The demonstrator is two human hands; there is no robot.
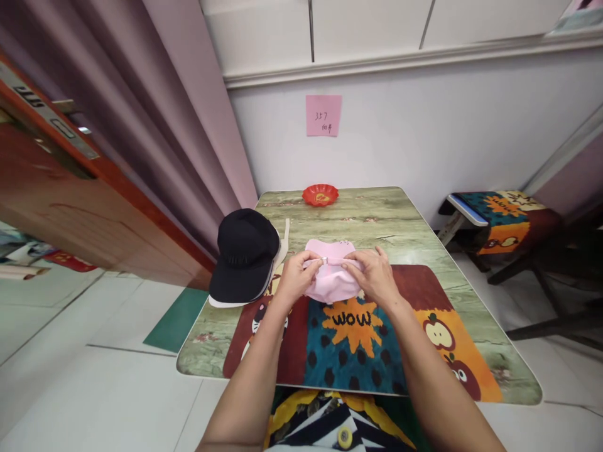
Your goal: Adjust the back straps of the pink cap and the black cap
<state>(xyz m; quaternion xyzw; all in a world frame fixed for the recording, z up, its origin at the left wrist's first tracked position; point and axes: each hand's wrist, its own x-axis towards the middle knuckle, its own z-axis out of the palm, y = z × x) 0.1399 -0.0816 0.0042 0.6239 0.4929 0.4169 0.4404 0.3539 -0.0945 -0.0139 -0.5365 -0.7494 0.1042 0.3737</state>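
A pink cap is held over the patterned mat, its brim pointing toward the wall. My left hand pinches the left part of the cap's back strap, beside a small metal buckle. On the other side my right hand grips the strap's right part between thumb and fingers. The strap stretches between both hands across the cap's opening. To the left, a black cap lies on top of a white cap, which is mostly hidden with its strap sticking up.
A red scalloped dish stands near the back edge of the wood-patterned table. A pink note is stuck on the wall. An orange-edged door and curtain are at left; a stool is at right.
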